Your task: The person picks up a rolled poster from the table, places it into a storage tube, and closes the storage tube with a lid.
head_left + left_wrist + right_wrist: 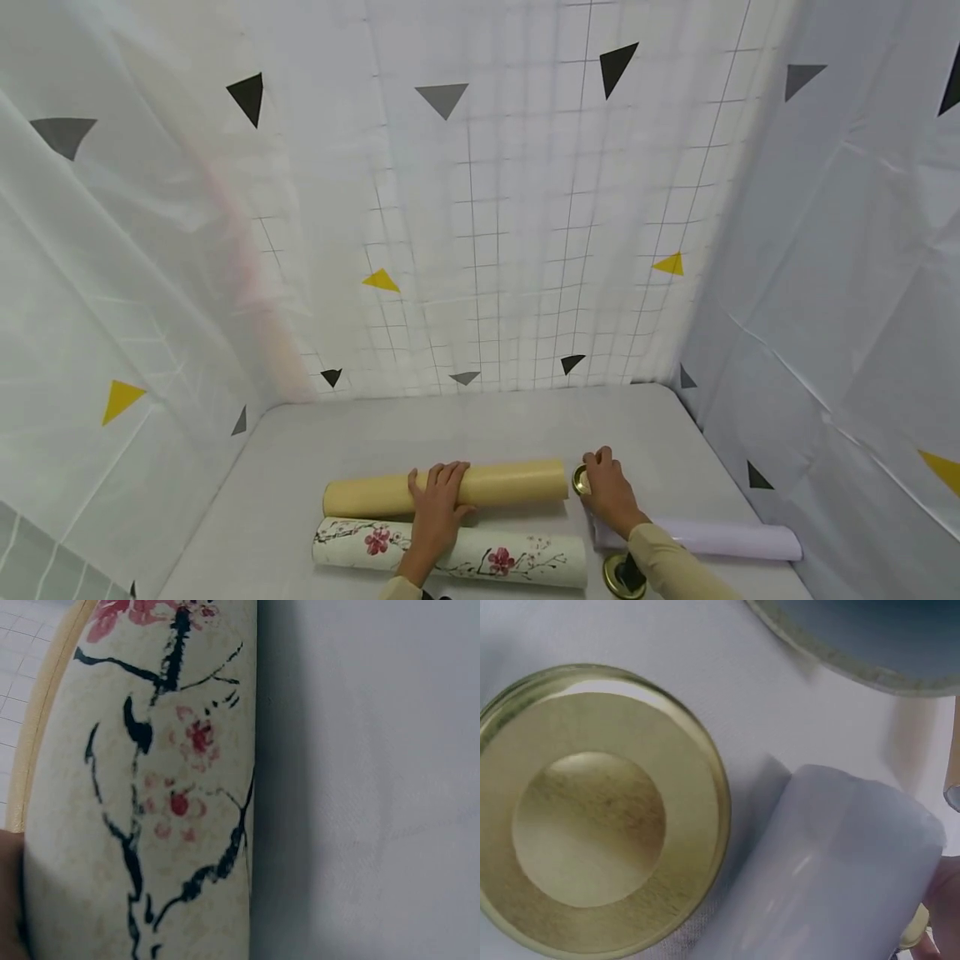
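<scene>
My left hand [438, 504] grips a yellow roll [517, 483], with its fingers over the top and the thumb on the near side. Just in front lies a cream roll with pink blossoms and dark branches [540, 558]; it fills much of the left wrist view. Beyond the right end of the yellow roll, my right hand [609, 492] pinches a round gold lid [580, 481]. A second gold lid [592, 817] lies on the table below my right wrist. The lilac roll [735, 539] lies partly behind the right forearm.
A white cloth covers the table [480, 429]. White sheeting with black, grey and yellow triangles hangs at the back [517, 208] and along both sides. In the right wrist view, the open end of a roll [870, 667] shows at the top.
</scene>
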`<state>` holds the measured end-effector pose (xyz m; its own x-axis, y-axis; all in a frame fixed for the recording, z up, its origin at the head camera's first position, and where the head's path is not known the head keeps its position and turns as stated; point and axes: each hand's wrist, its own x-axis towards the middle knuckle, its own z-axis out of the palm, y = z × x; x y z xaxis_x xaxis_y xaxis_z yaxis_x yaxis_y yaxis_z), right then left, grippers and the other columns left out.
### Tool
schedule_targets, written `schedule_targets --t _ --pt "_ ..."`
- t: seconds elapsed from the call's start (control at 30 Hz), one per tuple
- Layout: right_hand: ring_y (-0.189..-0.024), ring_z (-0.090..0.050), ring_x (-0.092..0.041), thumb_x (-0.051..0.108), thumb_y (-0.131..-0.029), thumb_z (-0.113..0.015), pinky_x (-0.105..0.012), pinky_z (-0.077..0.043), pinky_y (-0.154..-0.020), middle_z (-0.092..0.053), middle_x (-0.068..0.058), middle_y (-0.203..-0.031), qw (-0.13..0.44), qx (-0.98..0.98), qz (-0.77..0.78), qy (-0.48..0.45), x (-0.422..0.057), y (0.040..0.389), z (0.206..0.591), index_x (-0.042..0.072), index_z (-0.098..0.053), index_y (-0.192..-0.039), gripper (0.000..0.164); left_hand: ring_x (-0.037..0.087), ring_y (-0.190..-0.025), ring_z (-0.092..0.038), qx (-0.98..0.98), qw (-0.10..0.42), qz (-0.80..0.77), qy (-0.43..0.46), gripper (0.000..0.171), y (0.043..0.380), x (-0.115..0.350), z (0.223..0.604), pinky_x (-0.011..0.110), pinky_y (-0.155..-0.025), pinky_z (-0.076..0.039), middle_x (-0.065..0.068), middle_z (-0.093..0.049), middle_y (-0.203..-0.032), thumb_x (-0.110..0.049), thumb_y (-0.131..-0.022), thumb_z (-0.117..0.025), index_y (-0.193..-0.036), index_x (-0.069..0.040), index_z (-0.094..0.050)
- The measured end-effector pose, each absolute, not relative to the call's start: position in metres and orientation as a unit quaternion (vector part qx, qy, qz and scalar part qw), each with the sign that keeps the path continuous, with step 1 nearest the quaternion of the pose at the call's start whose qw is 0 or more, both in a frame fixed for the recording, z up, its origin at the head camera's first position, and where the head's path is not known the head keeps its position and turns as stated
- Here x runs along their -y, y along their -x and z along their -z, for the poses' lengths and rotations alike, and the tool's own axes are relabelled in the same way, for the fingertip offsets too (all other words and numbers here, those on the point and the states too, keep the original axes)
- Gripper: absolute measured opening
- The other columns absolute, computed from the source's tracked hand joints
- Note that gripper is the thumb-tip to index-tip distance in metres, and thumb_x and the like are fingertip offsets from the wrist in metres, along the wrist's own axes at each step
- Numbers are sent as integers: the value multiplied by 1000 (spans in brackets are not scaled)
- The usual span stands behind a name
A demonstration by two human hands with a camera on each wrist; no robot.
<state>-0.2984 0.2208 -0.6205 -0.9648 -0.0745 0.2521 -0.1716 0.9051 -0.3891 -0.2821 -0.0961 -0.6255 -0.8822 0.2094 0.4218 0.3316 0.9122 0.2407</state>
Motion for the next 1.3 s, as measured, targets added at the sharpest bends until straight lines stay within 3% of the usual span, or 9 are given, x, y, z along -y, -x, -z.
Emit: schedule_targets --t 0.23,0.4,0.8,0.93,1.07,1.3 --pt "-80 -66 -34 -8 -70 -84 -45 -55 -61 -61 -19 -104 94 966 -228 -75 -214 298 617 4 -53 -121 61 28 -126 -58 954 213 152 147 75 281 96 625 74 -110 -30 -1 -66 -136 -38 -70 -89 -137 -22 -60" --pt "-79 -67 -30 -2 -71 -89 -42 -55 -61 -63 -16 -102 119 963 -221 -98 -210 297 619 6 -53 -120 62 27 -126 -58 954 214 150 146 75 281 96 625 74 -110 -30 -1 -66 -136 -38 -69 -89 -137 -22 -61" --pt "-76 -65 -21 -1 -91 -72 -36 -52 -63 -65 -6 -90 129 959 -212 -140 -206 296 621 9 -53 -110 29 26 -125 -58 957 212 136 143 74 280 95 622 73 -109 -32 -2 -67 -134 -39 -69 -89 -136 -21 -62" --pt "-79 -67 -24 0 -92 -69 -41 -56 -71 -68 -9 -89 115 966 -188 -134 -207 293 626 5 -57 -115 26 26 -126 -58 960 201 135 141 74 279 95 620 73 -110 -32 -2 -67 -135 -40 -71 -87 -137 -21 -61" --pt "-85 -69 -28 2 -91 -72 -46 -59 -77 -71 -13 -93 107 969 -186 -124 -208 291 627 2 -61 -125 35 25 -127 -57 962 196 135 138 74 280 95 621 73 -111 -31 -3 -67 -136 -42 -70 -87 -137 -23 -60" --pt "-88 -71 -31 6 -95 -69 -48 -59 -72 -73 -13 -104 115 967 -199 -109 -206 294 622 8 -61 -130 36 24 -128 -56 963 199 128 133 75 281 95 624 72 -112 -31 -4 -66 -137 -44 -70 -86 -138 -25 -59"
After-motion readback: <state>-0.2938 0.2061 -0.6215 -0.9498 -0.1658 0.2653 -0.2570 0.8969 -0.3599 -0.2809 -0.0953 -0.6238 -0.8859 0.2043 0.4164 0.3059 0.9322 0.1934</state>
